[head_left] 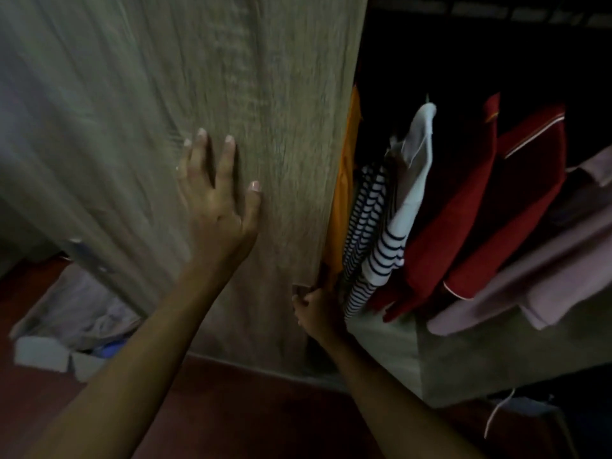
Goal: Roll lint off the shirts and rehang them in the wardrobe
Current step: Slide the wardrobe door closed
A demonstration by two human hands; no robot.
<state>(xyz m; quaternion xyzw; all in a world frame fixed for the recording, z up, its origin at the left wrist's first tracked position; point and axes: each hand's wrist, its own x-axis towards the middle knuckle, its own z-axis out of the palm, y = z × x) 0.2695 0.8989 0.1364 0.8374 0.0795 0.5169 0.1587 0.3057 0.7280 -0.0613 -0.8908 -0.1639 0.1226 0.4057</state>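
A pale wood-grain wardrobe door point(165, 77) fills the left and middle of the head view. My left hand point(217, 193) presses flat on it, fingers straight and spread. Lower down, my right hand point(313, 308) grips the door's right edge with curled fingers. Inside the dark wardrobe hang an orange garment point(346, 180), a navy-and-white striped shirt point(371, 226), a white shirt point(415, 167), a red shirt point(490, 207) with pale piping and a pale pink shirt point(543, 286). No lint roller is in sight.
A heap of pale cloth point(86, 306) and a white box point(43, 354) lie on the dark red floor point(231, 409) at the left. The wardrobe's base panel point(463, 359) sits below the hanging clothes. A thin white cord point(496, 412) dangles at the lower right.
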